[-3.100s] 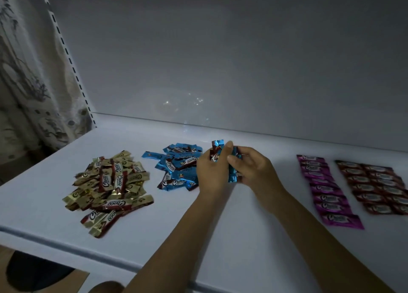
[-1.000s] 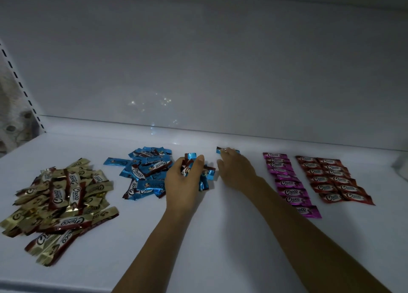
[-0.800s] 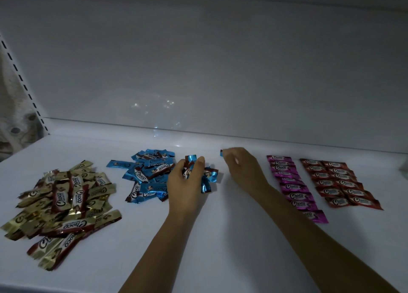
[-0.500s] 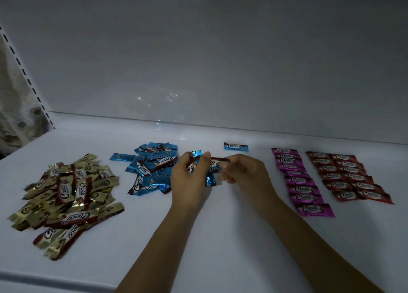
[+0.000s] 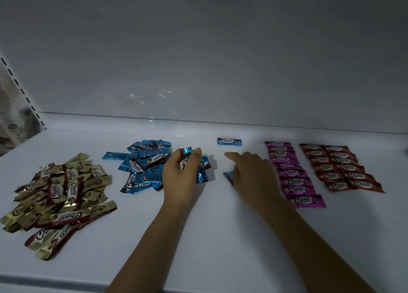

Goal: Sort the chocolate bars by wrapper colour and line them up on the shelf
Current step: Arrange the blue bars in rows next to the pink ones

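On a white shelf [image 5: 220, 244], the left hand [image 5: 180, 180] curls its fingers round a bunch of blue chocolate bars [image 5: 202, 174]. The right hand [image 5: 251, 175], forefinger stretched, covers another blue bar [image 5: 228, 176]; whether pinched or pressed, I cannot tell. A lone blue bar [image 5: 229, 141] lies crosswise just beyond the right fingers, towards the back.

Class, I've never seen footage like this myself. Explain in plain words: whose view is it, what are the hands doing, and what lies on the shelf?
No machine here: a head-worn camera looks down on a person's bare hands. On the white shelf lie a loose gold pile, a loose blue pile, one blue bar laid alone, a pink row and red rows. The left hand holds a blue bunch; a blue wrapper end shows under the right hand, blurred.
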